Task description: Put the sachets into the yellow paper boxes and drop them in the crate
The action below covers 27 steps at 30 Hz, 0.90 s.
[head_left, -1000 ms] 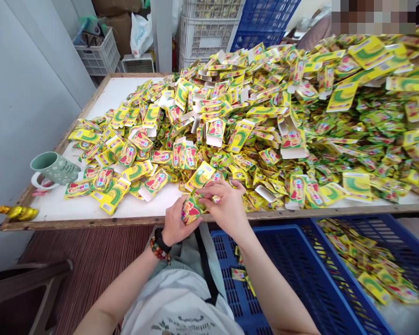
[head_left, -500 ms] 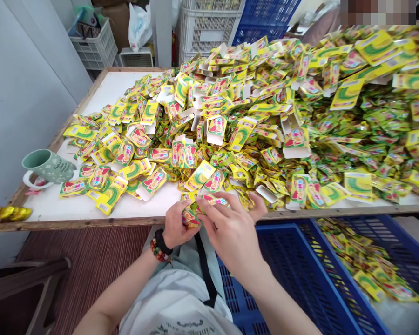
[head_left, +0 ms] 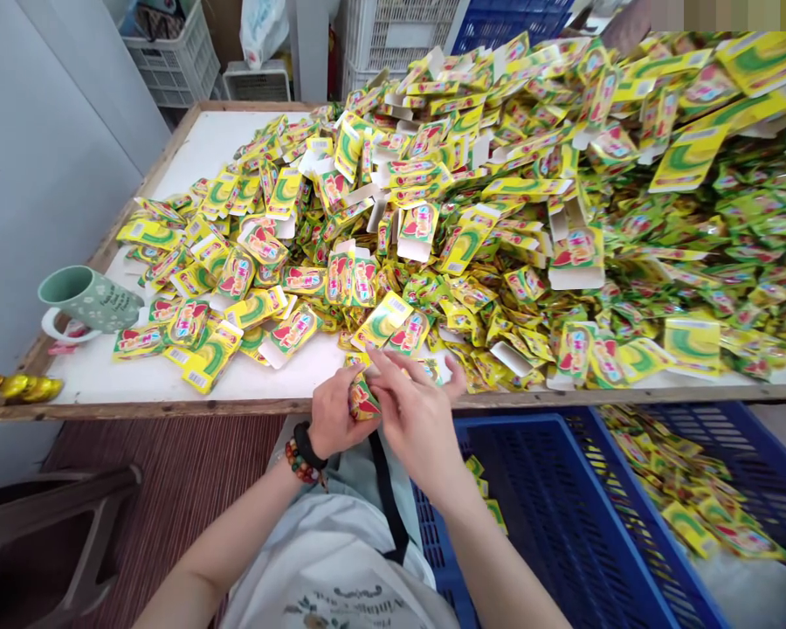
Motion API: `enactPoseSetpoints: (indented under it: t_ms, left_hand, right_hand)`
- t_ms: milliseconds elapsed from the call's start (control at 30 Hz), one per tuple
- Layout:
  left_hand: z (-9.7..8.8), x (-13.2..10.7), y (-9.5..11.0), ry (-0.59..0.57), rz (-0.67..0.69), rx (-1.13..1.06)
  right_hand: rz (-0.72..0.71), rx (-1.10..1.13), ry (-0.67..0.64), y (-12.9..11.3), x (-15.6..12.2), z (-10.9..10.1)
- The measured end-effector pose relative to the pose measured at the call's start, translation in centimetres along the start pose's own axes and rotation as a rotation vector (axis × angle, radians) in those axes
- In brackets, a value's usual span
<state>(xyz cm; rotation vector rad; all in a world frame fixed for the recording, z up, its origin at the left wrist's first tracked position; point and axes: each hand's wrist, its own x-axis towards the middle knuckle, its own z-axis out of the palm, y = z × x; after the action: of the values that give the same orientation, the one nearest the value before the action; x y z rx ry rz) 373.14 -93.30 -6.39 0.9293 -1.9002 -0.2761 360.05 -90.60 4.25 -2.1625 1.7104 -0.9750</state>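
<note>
My left hand [head_left: 331, 419] is closed round a small yellow and green carton [head_left: 361, 400] at the table's near edge. My right hand [head_left: 414, 412] presses against the same carton from the right, thumb and forefinger pinched on its top, the other fingers fanned out. Both hands sit just in front of a huge heap of flat yellow cartons and packets [head_left: 498, 201] that covers the white table [head_left: 137, 380]. A bead bracelet and a black band circle my left wrist.
A green mug [head_left: 85, 301] stands at the table's left edge, with gold-wrapped pieces [head_left: 19, 386] on the corner. Two blue crates [head_left: 563, 515] under the table's right side hold filled cartons [head_left: 687, 489]. White and blue crates are stacked at the back. A wall runs along the left.
The carton has turned more upright and drawn in between my hands. My right hand has moved from over the carton to pinch its top. The view has shifted slightly down the table.
</note>
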Motion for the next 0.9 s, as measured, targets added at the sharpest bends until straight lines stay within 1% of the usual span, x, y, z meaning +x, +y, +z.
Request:
enactPoseSetpoints:
  t_ms: [33, 67, 100, 167, 200, 233, 267, 300, 400, 433, 467, 500, 567, 633, 667, 700, 767, 833, 900]
  left_hand:
    - [0.0, 0.1, 0.0, -0.022, -0.002, 0.01]
    - [0.0, 0.2, 0.1, -0.043, -0.009, 0.021]
    - [0.0, 0.3, 0.2, -0.058, -0.023, 0.033]
    - [-0.1, 0.5, 0.5, -0.068, -0.066, 0.045]
    - [-0.1, 0.6, 0.7, -0.068, -0.087, 0.041]
    - [-0.1, 0.6, 0.8, -0.062, -0.102, 0.033]
    - [-0.2, 0.6, 0.8, -0.053, -0.101, 0.021]
    - [-0.2, 0.6, 0.9, -0.044, -0.087, 0.009]
    - [-0.1, 0.5, 0.6, -0.046, -0.017, -0.03]
    - [0.0, 0.5, 0.5, -0.048, 0.007, -0.041]
    - [0.0, 0.5, 0.4, -0.052, 0.027, -0.056]
    - [0.1, 0.5, 0.3, -0.052, 0.04, -0.073]
    - [0.2, 0.5, 0.1, -0.062, 0.045, -0.088]
    - [0.2, 0.6, 0.1, -0.126, 0.006, -0.06]
    - [0.2, 0.6, 0.2, -0.174, -0.02, -0.034]
    - [0.2, 0.7, 0.3, -0.22, -0.046, -0.009]
    - [0.1, 0.8, 0.4, -0.283, -0.084, 0.016]
    - [0.1, 1.0, 0.6, -0.296, -0.099, 0.028]
    - [0.1, 1.1, 0.7, -0.285, -0.111, 0.039]
  right_hand:
    - [-0.023, 0.044, -0.065, 0.3, 0.0, -0.2]
    - [-0.046, 0.087, -0.096, 0.5, -0.1, -0.4]
    - [-0.055, 0.129, -0.082, 0.7, -0.3, -0.6]
    - [-0.007, 0.214, 0.058, 1.0, -0.7, -0.7]
    - [0.051, 0.275, 0.132, 1.2, -0.9, -0.4]
    - [0.124, 0.367, 0.18, 1.4, -1.0, 0.1]
    - [0.209, 0.491, 0.19, 1.7, -1.1, 0.7]
    - [0.301, 0.644, 0.167, 2.0, -1.2, 1.5]
    - [0.555, 1.109, 0.044, 2.4, -1.3, 3.9]
    - [0.6, 1.205, 0.017, 2.3, -1.3, 4.5]
    - [0.613, 1.25, 0.004, 2.2, -1.4, 4.8]
    - [0.596, 1.241, 0.007, 2.0, -1.5, 5.0]
    - [0.482, 1.08, 0.031, 1.6, -1.9, 4.9]
    - [0.355, 0.846, 0.081, 1.5, -2.2, 4.7]
    - [0.323, 0.753, 0.11, 1.5, -2.3, 4.6]
    - [0.323, 0.691, 0.14, 1.6, -2.3, 4.6]
    - [0.392, 0.643, 0.191, 1.9, -2.2, 4.7]
    - [0.441, 0.635, 0.199, 2.0, -1.9, 4.6]
    - [0.394, 0.623, 0.162, 2.0, -1.6, 4.5]
